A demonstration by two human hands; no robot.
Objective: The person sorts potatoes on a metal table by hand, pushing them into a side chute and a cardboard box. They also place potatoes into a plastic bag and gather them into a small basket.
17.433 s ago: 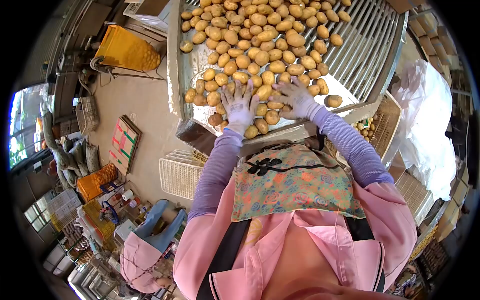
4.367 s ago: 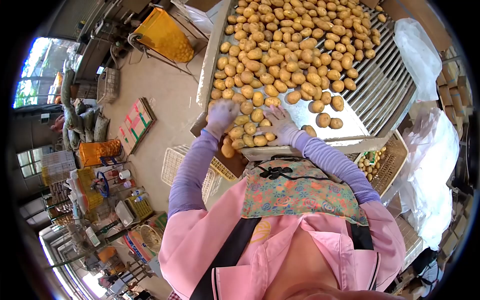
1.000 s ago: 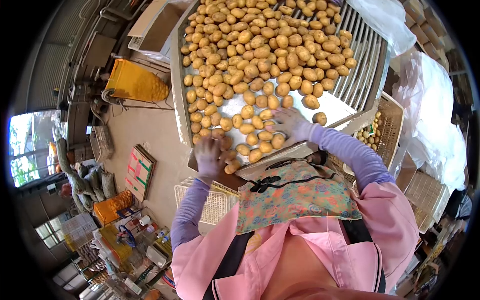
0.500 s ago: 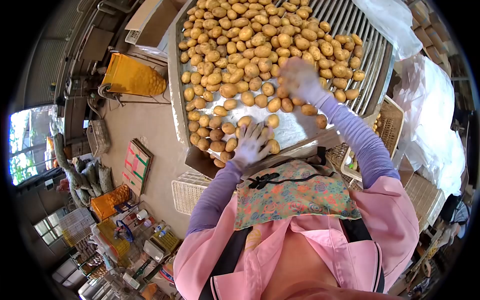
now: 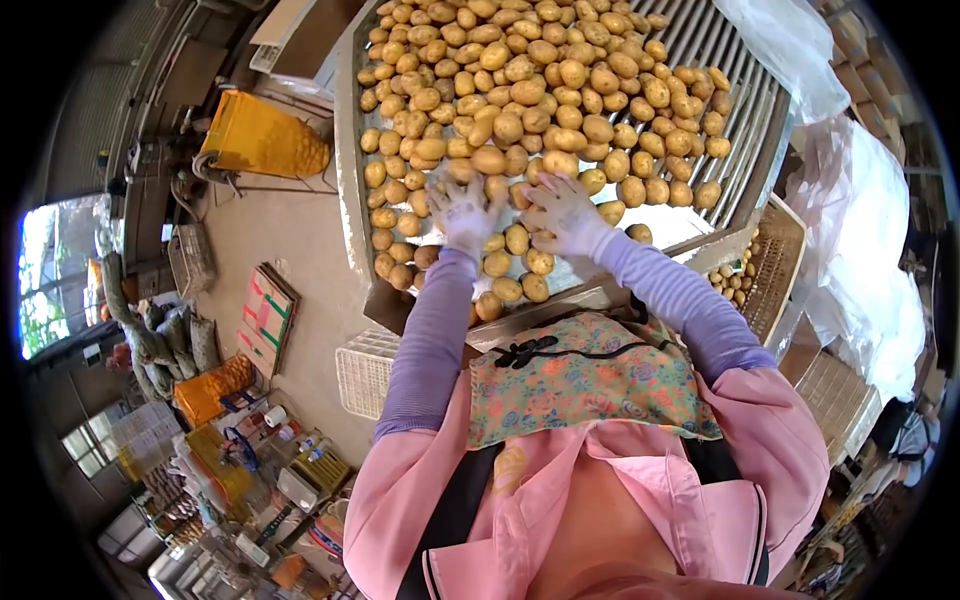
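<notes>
Many yellow-brown potatoes [image 5: 525, 92] lie heaped over a metal sorting table [image 5: 660, 222] with a bar grate on its right. My left hand [image 5: 463, 212], in a pale glove, rests among the potatoes left of the middle, its fingers stretched apart and touching some of them. Close by on the right, my right hand [image 5: 570, 215] lies palm down with spread fingers against the potatoes in front of it. Several loose potatoes [image 5: 516, 240] sit between the two hands. The palms and what lies beneath them are hidden.
A tan plastic basket [image 5: 780, 265] with potatoes stands off the table's right side. At the lower left is a white crate [image 5: 365, 372]. Clear plastic sheeting [image 5: 850, 240] hangs at the right. A yellow sack [image 5: 262, 138] of potatoes stands on the left.
My right hand has come left and nearer, beside my left hand. My left hand has moved forward and slightly left. Potatoes near the front edge have shifted.
</notes>
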